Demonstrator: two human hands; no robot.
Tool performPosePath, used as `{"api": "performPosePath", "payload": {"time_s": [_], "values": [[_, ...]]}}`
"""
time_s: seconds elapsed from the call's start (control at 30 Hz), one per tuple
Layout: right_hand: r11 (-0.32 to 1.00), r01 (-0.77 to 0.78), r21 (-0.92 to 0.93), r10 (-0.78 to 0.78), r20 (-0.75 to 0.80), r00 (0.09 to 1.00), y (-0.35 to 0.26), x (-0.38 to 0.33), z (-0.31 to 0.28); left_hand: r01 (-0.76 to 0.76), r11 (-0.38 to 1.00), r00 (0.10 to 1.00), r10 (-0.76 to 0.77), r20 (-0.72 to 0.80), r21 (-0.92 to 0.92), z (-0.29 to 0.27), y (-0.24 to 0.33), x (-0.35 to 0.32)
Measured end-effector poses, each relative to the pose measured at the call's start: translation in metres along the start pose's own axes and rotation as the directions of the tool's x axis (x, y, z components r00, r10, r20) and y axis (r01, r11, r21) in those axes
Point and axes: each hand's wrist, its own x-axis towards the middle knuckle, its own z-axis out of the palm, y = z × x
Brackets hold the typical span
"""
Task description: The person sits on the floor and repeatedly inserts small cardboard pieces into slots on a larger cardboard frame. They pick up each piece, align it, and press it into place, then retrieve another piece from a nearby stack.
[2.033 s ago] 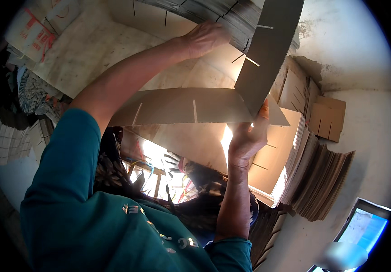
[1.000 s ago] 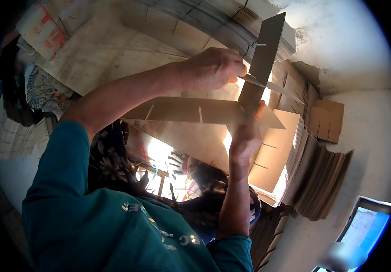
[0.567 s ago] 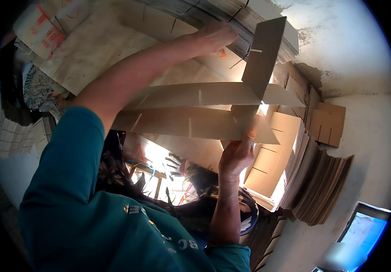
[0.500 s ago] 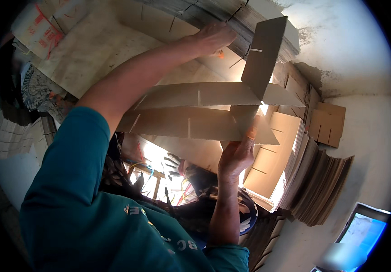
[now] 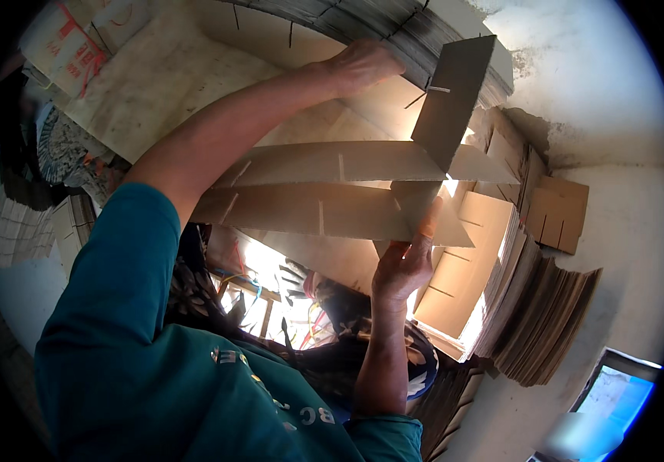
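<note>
Your right hand (image 5: 403, 266) grips lower edge of slotted cardboard divider strips (image 5: 324, 208), thumb pressed on crossing strip (image 5: 449, 108). Your left hand (image 5: 363, 63) reaches above strips, resting against stacked cardboard sheets (image 5: 394, 31); its grip not discernible. Hands well apart.

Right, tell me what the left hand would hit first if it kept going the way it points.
The left hand points at the stack of slotted cardboard sheets just ahead; it would likely meet that first, though depth is unclear.
</note>
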Motion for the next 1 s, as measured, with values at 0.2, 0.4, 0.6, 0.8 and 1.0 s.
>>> {"api": "performPosePath", "payload": {"time_s": [0.2,0.4,0.6,0.8,1.0], "values": [[0.997,0.074,0.030,-0.073,-0.036,0.997,-0.006,-0.001,-0.007,-0.034,0.998,0.998,0.032,-0.054,-0.044,-0.007,0.007,0.000],[0.996,-0.014,-0.083,0.027,0.153,0.988,-0.003,-0.009,-0.018,-0.038,0.995,0.997,0.032,-0.070,-0.090,-0.007,0.010,-0.003],[0.993,-0.094,-0.066,0.104,0.181,0.978,-0.005,-0.017,-0.024,-0.056,0.980,0.996,0.042,-0.076,-0.192,-0.024,0.030,-0.009],[0.988,-0.130,-0.081,0.144,0.198,0.970,-0.014,-0.029,-0.035,-0.117,0.921,0.990,0.078,-0.117,-0.371,-0.052,0.057,-0.020],[0.985,0.034,-0.167,0.020,0.315,0.949,-0.012,-0.036,-0.059,-0.078,0.930,0.995,0.050,-0.086,-0.359,-0.073,0.069,-0.042]]}}
